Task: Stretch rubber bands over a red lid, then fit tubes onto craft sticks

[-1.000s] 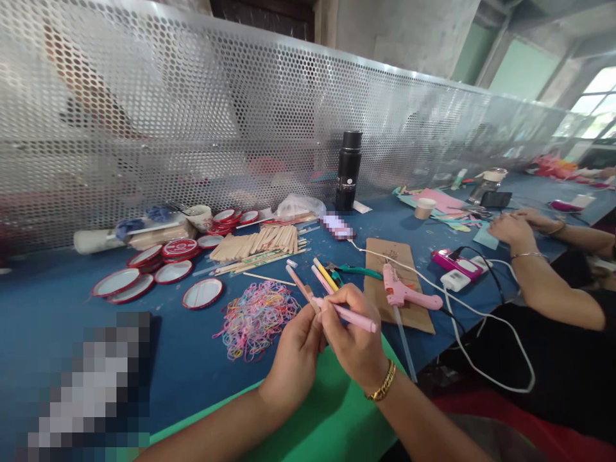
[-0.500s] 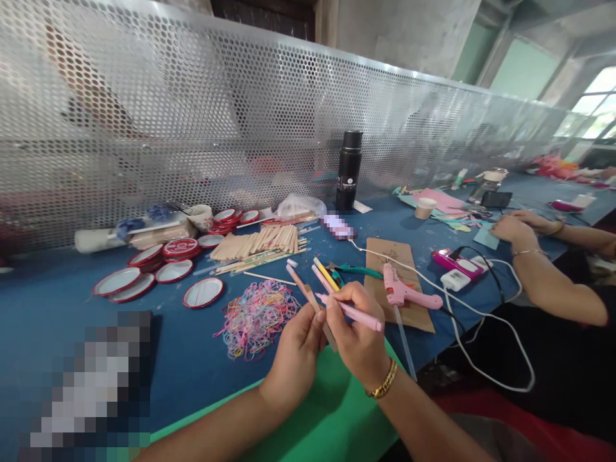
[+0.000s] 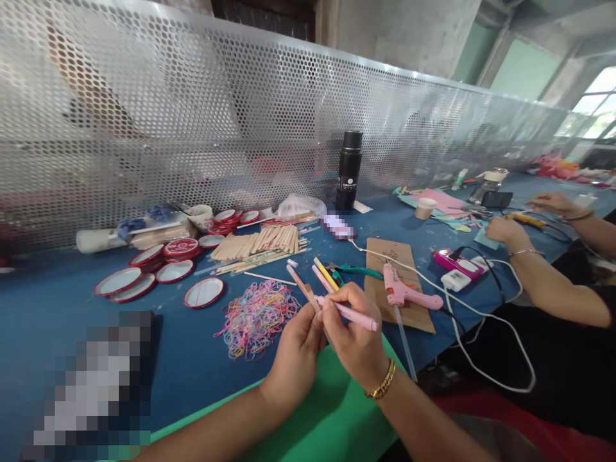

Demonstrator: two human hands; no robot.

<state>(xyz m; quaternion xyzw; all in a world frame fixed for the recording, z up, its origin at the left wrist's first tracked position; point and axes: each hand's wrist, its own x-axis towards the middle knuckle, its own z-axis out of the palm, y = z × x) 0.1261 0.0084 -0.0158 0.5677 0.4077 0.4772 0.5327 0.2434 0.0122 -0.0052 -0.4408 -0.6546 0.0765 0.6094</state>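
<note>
Between the thumb and fingers of my left hand (image 3: 296, 350) is a flat brownish craft stick (image 3: 312, 300), its lower part mostly hidden by the hands. My right hand (image 3: 353, 333) grips a slim pink marker (image 3: 359, 317) like a pen, its tip end at the stick. Just beyond the fingers lie a brownish-pink pen (image 3: 298, 277), a pale pen and a yellow pen (image 3: 326, 274). Green sheet material (image 3: 317, 410) spreads under both forearms. Left of my hands is a tangled heap of coloured elastic bands (image 3: 260, 317).
Red-rimmed lids (image 3: 203, 293) and a pile of craft sticks (image 3: 260, 242) lie to the left. A pink glue gun (image 3: 409, 295) rests on cardboard (image 3: 375, 250) at right, near green-handled pliers (image 3: 359, 272). A black bottle (image 3: 349, 170) stands behind. A co-worker's hands (image 3: 505, 232) are far right.
The marker's tip lifted slightly off the stick, then came back to it, my right hand shifting a little. The co-worker's farther hand moved away, and a yellow-and-black tool shows there now.
</note>
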